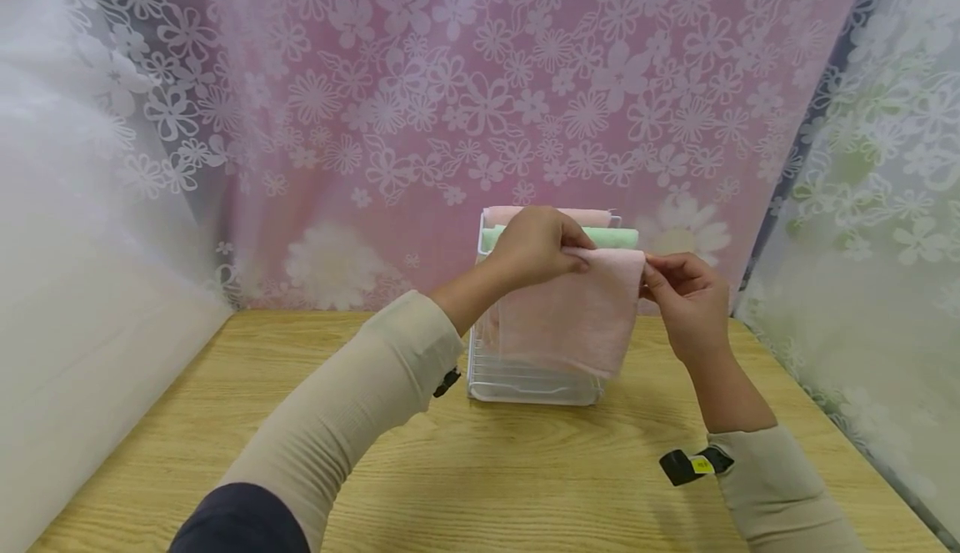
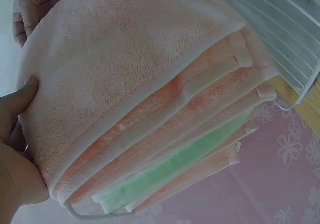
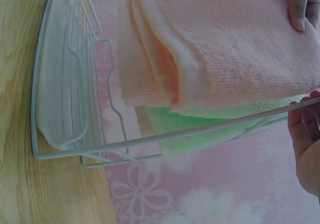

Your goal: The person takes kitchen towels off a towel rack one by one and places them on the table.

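A folded pink towel hangs over the front of a white wire rack. My left hand pinches its top edge; in the left wrist view the thumb lies on the fluffy front face. At the towel's upper right corner, my right hand pinches the cloth between thumb and fingertips. These fingers are close by the rack's wire rail in the right wrist view; some fingertips are hidden. Behind hang a green towel and another pink towel.
The rack stands on a wood-grain table, with a pale tray in its base. A pink flowered curtain hangs behind, and pale translucent sheets close off both sides. Black straps with small devices sit at the wrists.
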`<move>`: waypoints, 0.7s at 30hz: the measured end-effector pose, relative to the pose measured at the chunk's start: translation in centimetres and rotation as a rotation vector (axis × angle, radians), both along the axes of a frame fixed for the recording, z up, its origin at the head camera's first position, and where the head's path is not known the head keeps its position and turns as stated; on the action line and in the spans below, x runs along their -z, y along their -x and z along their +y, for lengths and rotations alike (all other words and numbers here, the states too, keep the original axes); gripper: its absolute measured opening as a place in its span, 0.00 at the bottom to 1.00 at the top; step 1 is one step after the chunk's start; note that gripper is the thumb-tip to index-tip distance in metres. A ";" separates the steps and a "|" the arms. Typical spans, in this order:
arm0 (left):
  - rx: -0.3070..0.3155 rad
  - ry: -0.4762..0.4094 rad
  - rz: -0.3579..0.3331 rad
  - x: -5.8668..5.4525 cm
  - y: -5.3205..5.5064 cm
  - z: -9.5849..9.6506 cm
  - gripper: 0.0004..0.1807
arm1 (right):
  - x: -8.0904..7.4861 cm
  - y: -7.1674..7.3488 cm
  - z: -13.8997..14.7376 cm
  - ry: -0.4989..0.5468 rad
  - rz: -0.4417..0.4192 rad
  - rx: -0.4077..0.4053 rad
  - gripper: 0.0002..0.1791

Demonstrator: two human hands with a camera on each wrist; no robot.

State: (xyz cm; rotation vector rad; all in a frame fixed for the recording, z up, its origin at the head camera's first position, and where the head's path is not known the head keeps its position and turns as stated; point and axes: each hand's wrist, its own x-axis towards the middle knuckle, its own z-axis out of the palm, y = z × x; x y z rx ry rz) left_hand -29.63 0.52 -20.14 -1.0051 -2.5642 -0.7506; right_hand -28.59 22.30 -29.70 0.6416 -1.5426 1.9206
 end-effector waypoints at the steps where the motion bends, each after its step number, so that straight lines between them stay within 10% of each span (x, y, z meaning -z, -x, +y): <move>1: -0.001 -0.003 -0.001 -0.1 0.0 0.0 0.10 | 0.0 0.0 0.0 -0.003 0.000 0.004 0.08; 21: 0.052 -0.047 -0.042 -2.1 -1.4 -1.0 0.11 | 0.0 -0.2 0.1 -0.051 -0.023 0.061 0.03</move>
